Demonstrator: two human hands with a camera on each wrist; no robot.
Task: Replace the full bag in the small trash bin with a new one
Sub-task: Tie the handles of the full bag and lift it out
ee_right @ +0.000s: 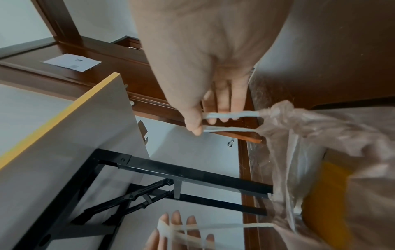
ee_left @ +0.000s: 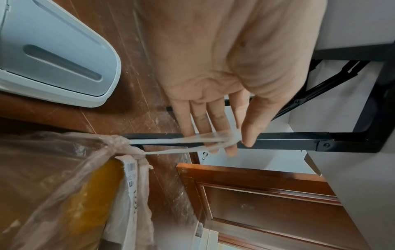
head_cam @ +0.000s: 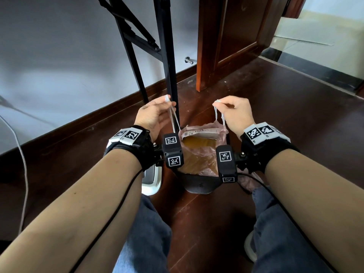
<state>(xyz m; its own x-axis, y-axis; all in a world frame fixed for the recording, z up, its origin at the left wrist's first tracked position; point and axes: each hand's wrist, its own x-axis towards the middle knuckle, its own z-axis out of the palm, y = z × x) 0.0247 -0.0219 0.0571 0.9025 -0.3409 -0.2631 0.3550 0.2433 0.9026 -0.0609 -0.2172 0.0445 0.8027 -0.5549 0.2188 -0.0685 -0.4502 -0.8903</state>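
A pinkish see-through full bag [head_cam: 202,152] sits in the small dark bin [head_cam: 199,183] on the floor between my knees. Brown cardboard [head_cam: 199,143] with a label fills it. My left hand [head_cam: 169,102] pinches the left white drawstring loop [head_cam: 175,120] and holds it up. My right hand [head_cam: 217,103] pinches the right drawstring loop [head_cam: 218,115] the same way. In the left wrist view the drawstring [ee_left: 171,143] runs taut from the gathered bag [ee_left: 53,177] over my fingers [ee_left: 213,121]. In the right wrist view thumb and fingers [ee_right: 222,104] pinch the string [ee_right: 230,121] beside the bunched bag [ee_right: 320,135].
A white lid-like part [head_cam: 154,180] with a grey slot lies on the floor left of the bin. Black folding table legs [head_cam: 167,56] stand just behind my left hand. A wooden door frame [head_cam: 204,56] rises behind. A white cable [head_cam: 23,164] runs along the left.
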